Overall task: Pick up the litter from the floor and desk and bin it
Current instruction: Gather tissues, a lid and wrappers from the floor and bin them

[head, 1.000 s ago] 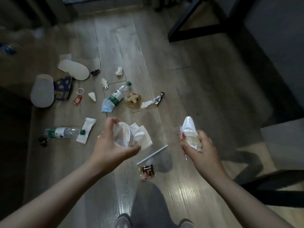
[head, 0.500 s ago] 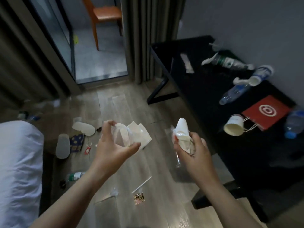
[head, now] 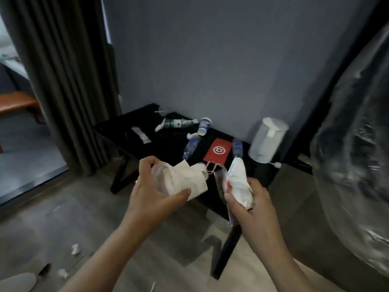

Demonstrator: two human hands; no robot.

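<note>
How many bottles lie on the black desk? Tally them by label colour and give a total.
Green-label bottle: 1
Blue-label bottles: 2
Total: 3

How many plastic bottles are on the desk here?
3: a green-label bottle at the back of the desk, a blue-label bottle left of the red bag, a third bottle right of it, beside the kettle. The left hand and right hand may hide more.
</note>
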